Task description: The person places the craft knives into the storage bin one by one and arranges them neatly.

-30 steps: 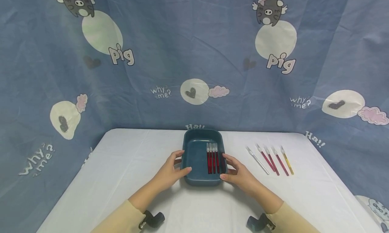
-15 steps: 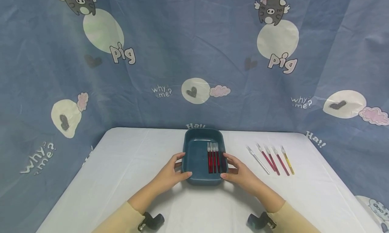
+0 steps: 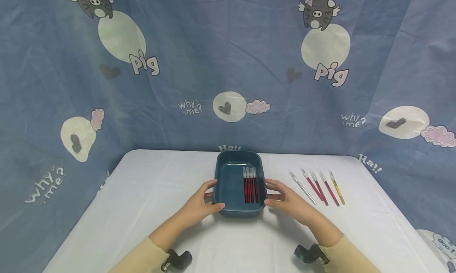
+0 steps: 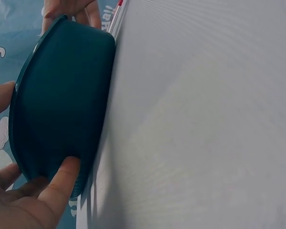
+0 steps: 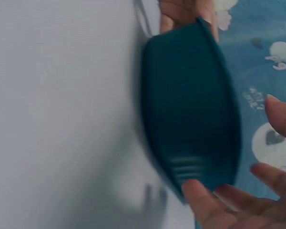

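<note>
A dark teal rectangular dish (image 3: 229, 186) sits on the white table, with several red-handled craft knives (image 3: 251, 188) lined up inside along its right side. My left hand (image 3: 197, 203) holds the dish's left side, thumb at the rim and fingers against the outer wall (image 4: 62, 95). On the opposite side is my right hand (image 3: 290, 203), its fingers spread loosely beside the dish. In the right wrist view, the right thumb (image 5: 282, 117) stands off the rim and the fingertips are close by the wall.
To the right of the dish lie a silver craft knife (image 3: 303, 188), three red ones (image 3: 329, 189) and a yellow one (image 3: 337, 188), tips pointing away. A blue patterned cloth (image 3: 228, 47) hangs behind the white table (image 3: 149, 186).
My right hand has loosened from the dish and shifted a little to the right. The left hand and the dish stay in place.
</note>
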A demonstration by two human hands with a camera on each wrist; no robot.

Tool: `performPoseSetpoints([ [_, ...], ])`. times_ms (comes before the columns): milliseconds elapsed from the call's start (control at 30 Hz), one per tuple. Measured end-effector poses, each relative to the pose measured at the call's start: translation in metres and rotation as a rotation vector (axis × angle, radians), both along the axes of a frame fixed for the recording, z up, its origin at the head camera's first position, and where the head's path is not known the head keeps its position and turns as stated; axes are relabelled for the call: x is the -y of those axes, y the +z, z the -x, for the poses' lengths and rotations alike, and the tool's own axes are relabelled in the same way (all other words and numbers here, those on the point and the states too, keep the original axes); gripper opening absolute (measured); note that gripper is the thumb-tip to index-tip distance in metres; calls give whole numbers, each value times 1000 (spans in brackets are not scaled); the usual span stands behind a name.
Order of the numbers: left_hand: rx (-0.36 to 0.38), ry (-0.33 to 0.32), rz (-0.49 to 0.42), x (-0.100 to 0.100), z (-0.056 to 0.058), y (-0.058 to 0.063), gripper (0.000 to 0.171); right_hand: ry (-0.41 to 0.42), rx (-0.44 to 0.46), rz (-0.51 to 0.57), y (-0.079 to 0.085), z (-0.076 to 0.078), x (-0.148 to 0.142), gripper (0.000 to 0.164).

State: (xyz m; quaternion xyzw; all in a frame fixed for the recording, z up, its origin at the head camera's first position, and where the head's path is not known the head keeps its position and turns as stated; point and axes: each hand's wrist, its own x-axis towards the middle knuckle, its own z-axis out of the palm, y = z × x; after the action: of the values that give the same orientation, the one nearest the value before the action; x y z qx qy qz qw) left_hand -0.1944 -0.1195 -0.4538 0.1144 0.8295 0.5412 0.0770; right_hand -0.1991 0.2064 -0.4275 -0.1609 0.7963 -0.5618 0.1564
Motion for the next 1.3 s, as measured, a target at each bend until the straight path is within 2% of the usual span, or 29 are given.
performPoseSetpoints([
  [200,5,-9,34,1,1,0,88,37,-44,-96,14,0,-17,65],
  [400,8,-9,37,0,1,0,88,33,-145,-149,27,-2,-37,57],
  [700,14,-5,20,0,1,2,85,-51,-202,-204,39,-5,-69,51],
  [1033,15,-15,-9,1,1,0,86,-192,-213,-264,48,-4,-97,42],
  [1300,12,-17,9,2,-1,2,87,-256,-275,-347,45,4,-121,41],
])
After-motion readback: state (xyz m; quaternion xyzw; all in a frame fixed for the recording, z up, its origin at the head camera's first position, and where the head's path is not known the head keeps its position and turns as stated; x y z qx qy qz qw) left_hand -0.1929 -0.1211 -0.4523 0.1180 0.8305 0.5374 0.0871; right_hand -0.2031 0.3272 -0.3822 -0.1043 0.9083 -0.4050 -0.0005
